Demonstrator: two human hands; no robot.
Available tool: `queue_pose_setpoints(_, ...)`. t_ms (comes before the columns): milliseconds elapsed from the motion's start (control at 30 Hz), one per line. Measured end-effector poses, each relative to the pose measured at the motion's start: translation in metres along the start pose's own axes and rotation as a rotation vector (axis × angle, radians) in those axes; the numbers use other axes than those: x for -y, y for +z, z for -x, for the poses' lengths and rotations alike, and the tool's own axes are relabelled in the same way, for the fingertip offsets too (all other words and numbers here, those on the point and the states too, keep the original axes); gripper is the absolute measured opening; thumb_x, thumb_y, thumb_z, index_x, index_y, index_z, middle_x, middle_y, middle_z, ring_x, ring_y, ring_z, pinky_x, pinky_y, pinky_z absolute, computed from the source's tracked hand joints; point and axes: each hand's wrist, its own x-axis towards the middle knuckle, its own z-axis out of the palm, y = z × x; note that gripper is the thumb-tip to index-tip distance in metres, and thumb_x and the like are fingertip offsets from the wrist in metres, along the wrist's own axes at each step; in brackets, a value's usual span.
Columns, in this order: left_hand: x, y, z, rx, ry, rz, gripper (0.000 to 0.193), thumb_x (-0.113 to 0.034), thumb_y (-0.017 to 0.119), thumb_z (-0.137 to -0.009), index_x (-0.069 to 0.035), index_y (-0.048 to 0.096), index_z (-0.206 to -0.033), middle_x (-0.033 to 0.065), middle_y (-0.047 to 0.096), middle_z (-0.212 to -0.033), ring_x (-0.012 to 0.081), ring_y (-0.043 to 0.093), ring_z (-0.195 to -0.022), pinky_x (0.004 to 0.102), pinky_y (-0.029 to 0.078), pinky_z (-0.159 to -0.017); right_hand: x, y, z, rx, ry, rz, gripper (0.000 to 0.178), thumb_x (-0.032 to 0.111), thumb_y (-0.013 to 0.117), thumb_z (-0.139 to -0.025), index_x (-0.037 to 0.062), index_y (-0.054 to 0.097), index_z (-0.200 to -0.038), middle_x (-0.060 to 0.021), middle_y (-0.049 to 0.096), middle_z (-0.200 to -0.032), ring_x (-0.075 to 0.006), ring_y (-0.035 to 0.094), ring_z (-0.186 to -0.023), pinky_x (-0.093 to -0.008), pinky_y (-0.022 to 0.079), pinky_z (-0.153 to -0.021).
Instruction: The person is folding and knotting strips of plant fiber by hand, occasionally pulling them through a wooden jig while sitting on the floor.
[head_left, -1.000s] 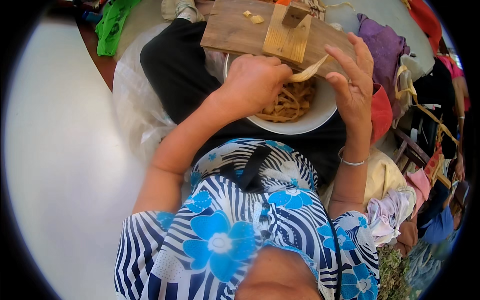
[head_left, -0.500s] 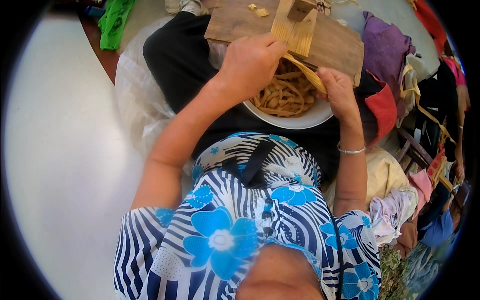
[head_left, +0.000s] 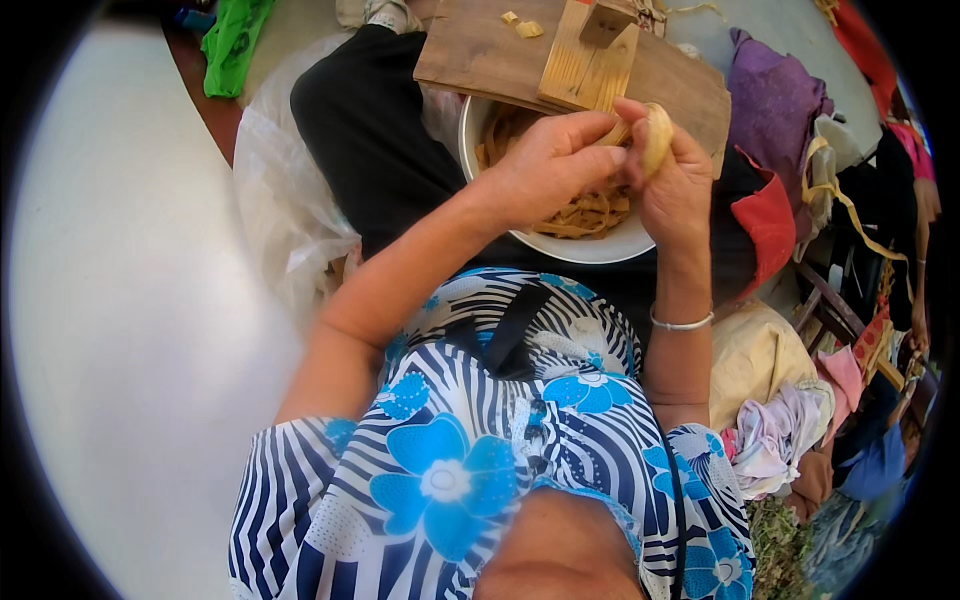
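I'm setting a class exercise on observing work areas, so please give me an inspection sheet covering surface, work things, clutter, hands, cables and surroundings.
Surface: brown wooden board, bearing a lighter wooden block and small pale pieces.
Work things: white bowl holding tan strips; one pale strip, bent over, is out of it.
Clutter: purple cloth, red cloth, green plastic bag.
Left hand: thumb and fingers close to the right hand; grip unclear.
Right hand: holds the pale strip.
Cables: thin black cord on the patterned shirt; cable or strap, cannot tell.
Surroundings: translucent plastic sheeting on the left, beige bundle on the right.
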Motion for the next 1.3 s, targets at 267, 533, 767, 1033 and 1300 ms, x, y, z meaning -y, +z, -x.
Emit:
queue_pose_setpoints(267,0.016,0.013,-0.012,-0.129,0.062,0.013,0.021,-0.013,0.056,-0.089,-0.001,0.059,-0.107,-0.0025,0.054,-0.074,0.0029,0.047,-0.062,0.0184,0.037,-0.051,-0.032,-0.005,-0.009,-0.279,-0.508,0.828,0.026,0.010,0.059,-0.086,0.0114,0.067,-0.111,-0.0050,0.067,-0.078,-0.0090,0.058,-0.069,-0.0257,0.047,-0.065)
queue_pose_setpoints(533,0.037,-0.013,-0.012,-0.349,0.652,-1.208,0.018,-0.008,0.060,-0.079,-0.005,0.061,-0.097,0.0082,0.059,-0.075,0.0230,0.060,-0.065,0.0332,0.048,-0.058,-0.036,-0.028,-0.001,-0.144,-0.178,0.862,0.015,0.015,0.058,-0.089,0.0036,0.068,-0.088,-0.0051,0.065,-0.072,-0.0119,0.056,-0.062,-0.0267,0.046,-0.059)
queue_pose_setpoints(767,0.045,-0.009,-0.010,-0.337,0.700,-1.133,0.020,-0.008,0.060,-0.077,-0.006,0.061,-0.098,0.0093,0.061,-0.090,0.0301,0.061,-0.079,0.0365,0.050,-0.068,-0.052,-0.028,0.004,0.053,0.356,-0.248,0.029,0.022,0.060,-0.092,-0.0015,0.061,-0.109,-0.0042,0.064,-0.102,-0.0135,0.059,-0.091,-0.0283,0.048,-0.078)
queue_pose_setpoints(1033,0.022,-0.001,-0.010,-0.275,0.443,-1.126,0.019,-0.011,0.058,-0.081,-0.003,0.060,-0.099,0.0155,0.060,-0.091,0.0346,0.058,-0.081,0.0370,0.048,-0.072,-0.056,-0.015,0.004,-0.054,-0.104,0.205,0.017,0.005,0.059,-0.087,-0.0028,0.066,-0.101,-0.0073,0.059,-0.111,-0.0171,0.056,-0.101,-0.0267,0.045,-0.087)
queue_pose_setpoints(1300,0.028,-0.019,-0.012,-0.226,-0.076,-0.259,0.017,-0.016,0.058,-0.087,0.000,0.059,-0.094,-0.0003,0.058,-0.078,0.0109,0.054,-0.071,0.0270,0.044,-0.061,-0.030,-0.003,0.006,-0.219,-0.548,0.688,0.006,0.000,0.063,-0.081,-0.0048,0.065,-0.084,-0.0073,0.056,-0.104,-0.0143,0.053,-0.096,-0.0239,0.042,-0.083)
